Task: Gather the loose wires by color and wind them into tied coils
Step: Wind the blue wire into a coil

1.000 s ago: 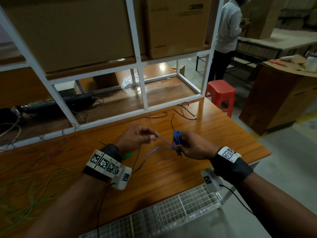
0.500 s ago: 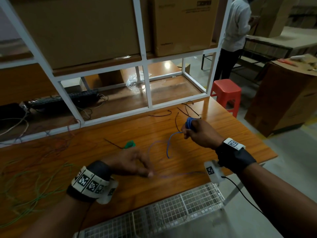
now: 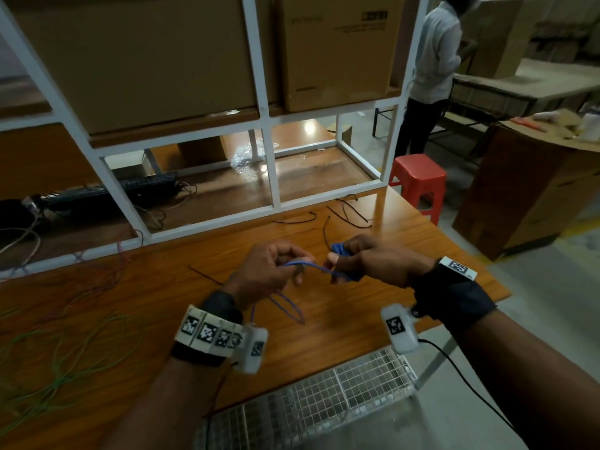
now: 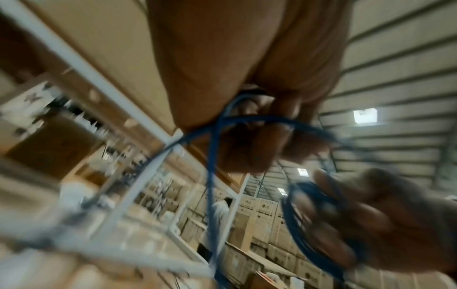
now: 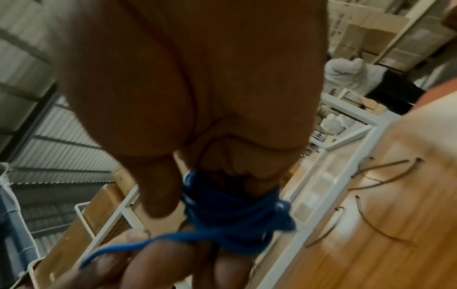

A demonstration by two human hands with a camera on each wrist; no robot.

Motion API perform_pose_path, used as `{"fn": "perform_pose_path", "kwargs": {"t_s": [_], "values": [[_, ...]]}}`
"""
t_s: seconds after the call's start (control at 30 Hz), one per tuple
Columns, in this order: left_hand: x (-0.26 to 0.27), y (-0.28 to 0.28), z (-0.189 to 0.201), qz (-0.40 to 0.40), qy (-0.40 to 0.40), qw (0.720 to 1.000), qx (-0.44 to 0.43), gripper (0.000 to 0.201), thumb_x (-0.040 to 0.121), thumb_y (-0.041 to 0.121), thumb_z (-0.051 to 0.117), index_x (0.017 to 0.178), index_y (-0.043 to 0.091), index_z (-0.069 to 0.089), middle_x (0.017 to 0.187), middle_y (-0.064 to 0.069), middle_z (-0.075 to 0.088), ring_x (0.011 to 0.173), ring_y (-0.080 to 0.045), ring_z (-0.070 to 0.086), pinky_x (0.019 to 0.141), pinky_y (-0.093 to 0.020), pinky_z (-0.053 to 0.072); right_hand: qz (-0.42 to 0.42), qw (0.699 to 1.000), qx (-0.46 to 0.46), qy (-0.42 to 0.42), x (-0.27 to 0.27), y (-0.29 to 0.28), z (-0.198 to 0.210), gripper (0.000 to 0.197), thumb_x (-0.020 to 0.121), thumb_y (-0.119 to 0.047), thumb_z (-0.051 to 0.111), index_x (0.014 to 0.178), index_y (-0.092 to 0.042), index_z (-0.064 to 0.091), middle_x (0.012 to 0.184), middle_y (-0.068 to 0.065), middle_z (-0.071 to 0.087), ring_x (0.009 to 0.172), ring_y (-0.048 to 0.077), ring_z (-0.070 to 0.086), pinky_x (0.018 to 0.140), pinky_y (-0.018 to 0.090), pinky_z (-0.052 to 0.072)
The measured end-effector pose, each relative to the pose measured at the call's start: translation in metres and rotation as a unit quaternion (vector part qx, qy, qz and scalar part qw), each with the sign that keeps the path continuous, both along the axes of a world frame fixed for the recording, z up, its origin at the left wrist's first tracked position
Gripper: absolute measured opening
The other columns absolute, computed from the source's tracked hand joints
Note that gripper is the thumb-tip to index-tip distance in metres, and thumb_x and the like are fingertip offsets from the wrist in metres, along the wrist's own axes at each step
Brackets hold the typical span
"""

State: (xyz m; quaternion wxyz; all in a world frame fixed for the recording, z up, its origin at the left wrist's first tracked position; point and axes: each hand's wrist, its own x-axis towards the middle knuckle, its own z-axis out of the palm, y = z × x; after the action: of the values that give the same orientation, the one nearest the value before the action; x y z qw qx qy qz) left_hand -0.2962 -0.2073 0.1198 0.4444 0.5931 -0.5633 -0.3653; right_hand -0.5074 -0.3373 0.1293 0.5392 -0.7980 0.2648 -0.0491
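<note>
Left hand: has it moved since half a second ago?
Yes. The left hand has come up from near the table's front edge, away from the wire basket, and now pinches the blue wire close beside the right hand.

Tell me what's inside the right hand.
The right hand grips a blue wire coil wound around its fingers. How many turns cannot be seen; palm and thumb cover part.

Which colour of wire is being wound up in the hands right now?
The blue wire: it alone is held off the table, between both hands. The green wires lie loose on the table.
</note>
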Motion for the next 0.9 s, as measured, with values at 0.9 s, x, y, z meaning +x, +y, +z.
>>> {"fn": "perform_pose_path", "kwargs": {"t_s": [0.9], "values": [[-0.045, -0.001, -0.019, -0.142, 0.131, 0.977, 0.09, 0.046, 0.088, -0.001, 0.07, 0.132, 0.008, 0.058, 0.093, -0.011, 0.066, 0.084, -0.027, 0.061, 0.073, -0.039, 0.052, -0.175, 0.947, -0.101, -0.25, 0.025, 0.017, -0.004, 0.037, 0.109, -0.043, 0.046, 0.111, -0.016, 0.071, 0.103, 0.002, 0.079, 0.082, 0.031, 0.067, 0.078, 0.044, 0.058]]}}
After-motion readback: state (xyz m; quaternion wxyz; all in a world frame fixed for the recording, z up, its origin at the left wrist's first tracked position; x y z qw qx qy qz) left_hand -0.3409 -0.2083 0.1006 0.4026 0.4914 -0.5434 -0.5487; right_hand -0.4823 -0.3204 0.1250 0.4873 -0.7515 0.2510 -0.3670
